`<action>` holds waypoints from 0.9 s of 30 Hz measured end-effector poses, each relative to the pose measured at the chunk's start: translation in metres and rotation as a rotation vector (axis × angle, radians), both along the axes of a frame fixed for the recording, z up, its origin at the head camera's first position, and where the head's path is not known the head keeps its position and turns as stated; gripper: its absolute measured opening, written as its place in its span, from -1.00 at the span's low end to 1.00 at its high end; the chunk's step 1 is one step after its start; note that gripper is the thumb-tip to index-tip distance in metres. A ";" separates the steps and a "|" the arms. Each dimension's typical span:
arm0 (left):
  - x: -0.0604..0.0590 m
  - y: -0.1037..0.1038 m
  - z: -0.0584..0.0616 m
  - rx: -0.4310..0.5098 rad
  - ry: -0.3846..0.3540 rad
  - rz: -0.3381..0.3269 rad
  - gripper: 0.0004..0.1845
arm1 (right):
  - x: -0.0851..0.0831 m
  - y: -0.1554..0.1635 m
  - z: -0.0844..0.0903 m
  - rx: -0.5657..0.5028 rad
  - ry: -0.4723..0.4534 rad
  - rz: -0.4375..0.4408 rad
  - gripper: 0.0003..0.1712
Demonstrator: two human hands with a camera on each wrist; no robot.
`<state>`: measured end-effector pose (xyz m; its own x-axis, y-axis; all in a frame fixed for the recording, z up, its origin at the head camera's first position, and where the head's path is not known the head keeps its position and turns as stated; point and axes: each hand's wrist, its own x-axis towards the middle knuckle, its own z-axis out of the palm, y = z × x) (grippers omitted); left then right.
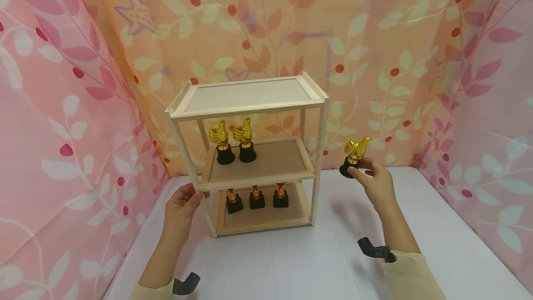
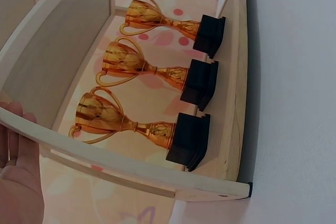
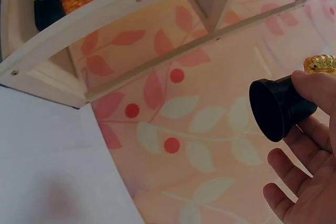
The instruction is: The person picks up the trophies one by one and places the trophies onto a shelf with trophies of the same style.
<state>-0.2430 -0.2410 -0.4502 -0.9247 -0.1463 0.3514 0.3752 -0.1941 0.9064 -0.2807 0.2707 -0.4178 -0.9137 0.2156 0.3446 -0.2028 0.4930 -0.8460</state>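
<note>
Hands: left wrist alone shows cup trophies [image 2: 137,126] whole.

No text, label, brand, number or sign could be read in any of the views. The wooden shelf [image 1: 250,101] carried no writing, the black bases of the trophies [image 2: 189,140] were plain, and the curtains [image 1: 395,36] behind showed only a pattern of leaves, dots and a star outline, without any letters.
</note>
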 end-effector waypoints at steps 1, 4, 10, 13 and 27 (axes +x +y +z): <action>0.000 0.000 0.000 0.002 -0.002 0.000 -0.76 | 0.001 0.000 0.002 -0.002 0.007 0.002 -0.27; 0.000 0.000 0.001 0.002 -0.006 -0.001 -0.76 | 0.006 -0.002 0.009 -0.017 0.016 0.010 -0.25; 0.001 0.000 0.003 -0.006 -0.004 0.005 -0.76 | 0.015 -0.005 0.022 -0.052 0.041 0.029 -0.25; 0.001 0.000 0.003 -0.004 -0.001 0.005 -0.77 | 0.020 -0.008 0.029 -0.059 0.059 0.037 -0.28; 0.001 0.001 0.002 -0.008 -0.007 0.005 -0.76 | 0.042 -0.020 0.050 -0.033 0.111 0.030 -0.36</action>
